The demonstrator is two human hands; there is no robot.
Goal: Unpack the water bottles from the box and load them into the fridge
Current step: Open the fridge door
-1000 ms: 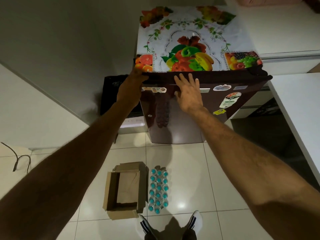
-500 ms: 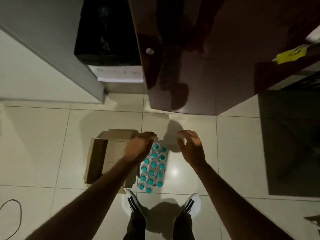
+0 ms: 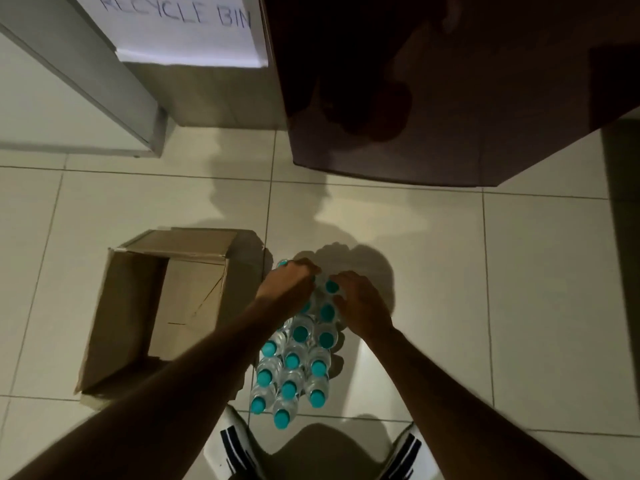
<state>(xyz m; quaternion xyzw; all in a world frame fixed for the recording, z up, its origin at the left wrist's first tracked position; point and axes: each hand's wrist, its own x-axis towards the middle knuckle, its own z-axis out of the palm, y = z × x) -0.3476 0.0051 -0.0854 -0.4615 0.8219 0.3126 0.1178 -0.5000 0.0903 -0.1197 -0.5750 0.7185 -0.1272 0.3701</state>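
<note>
Several clear water bottles with teal caps (image 3: 292, 362) stand packed together on the tiled floor, just right of the open cardboard box (image 3: 156, 306), which shows no bottles inside. My left hand (image 3: 287, 285) curls over the bottles at the far end of the pack. My right hand (image 3: 360, 303) grips a bottle at the far right corner, its fingers bent around the neck beside a teal cap. The fridge's dark brown glossy front (image 3: 415, 98) rises beyond the pack, at the upper right.
A bin with a white paper label reading RECYCLE BIN (image 3: 187, 29) stands left of the fridge, against a grey wall edge (image 3: 104, 91). My two shoes (image 3: 235, 448) are at the near end of the pack. Pale floor tiles (image 3: 433, 271) lie to the right.
Both hands have left the top of the fridge door and dropped to the floor. My view has tilted down, and the hands now close on the far end of the bottle pack.
</note>
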